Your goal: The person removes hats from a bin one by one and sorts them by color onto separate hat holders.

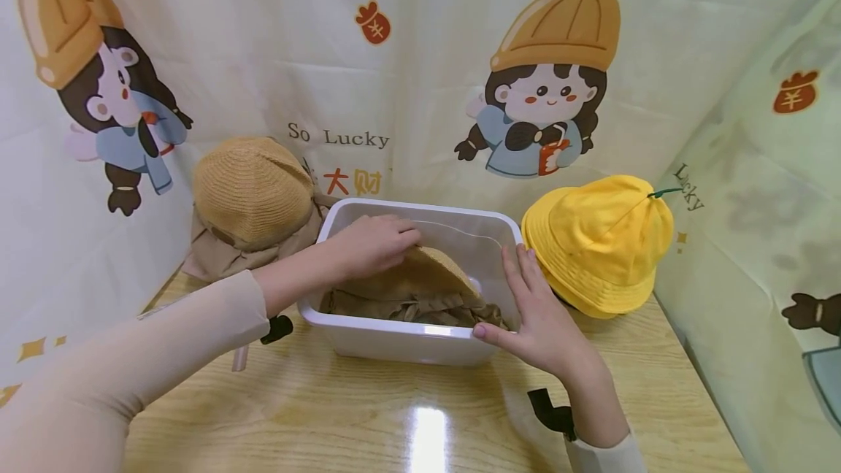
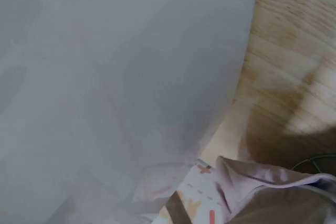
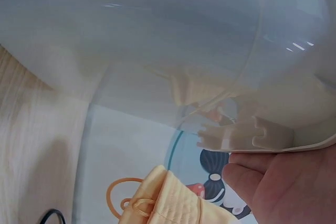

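Note:
A tan straw hat [image 1: 434, 272] with a brown cloth brim lies inside a white plastic bin [image 1: 414, 341]. My left hand [image 1: 374, 243] reaches over the bin's left side, its curled fingers gripping the hat's crown near the top. At the bin's right front corner, my right hand [image 1: 539, 312] holds the rim, thumb on the front edge and fingers along the right edge. In the right wrist view some fingers [image 3: 249, 169] bend under the rim, outside the wall. The left wrist view shows mostly the bin's outer wall [image 2: 131, 77]; the left hand is hidden there.
Another straw hat [image 1: 252, 192] with a brown cloth brim stands left of the bin. A yellow bucket hat [image 1: 601, 243] with a green stem sits close on its right. All rest on a wooden table [image 1: 328, 414] before a printed cloth backdrop [image 1: 420, 93].

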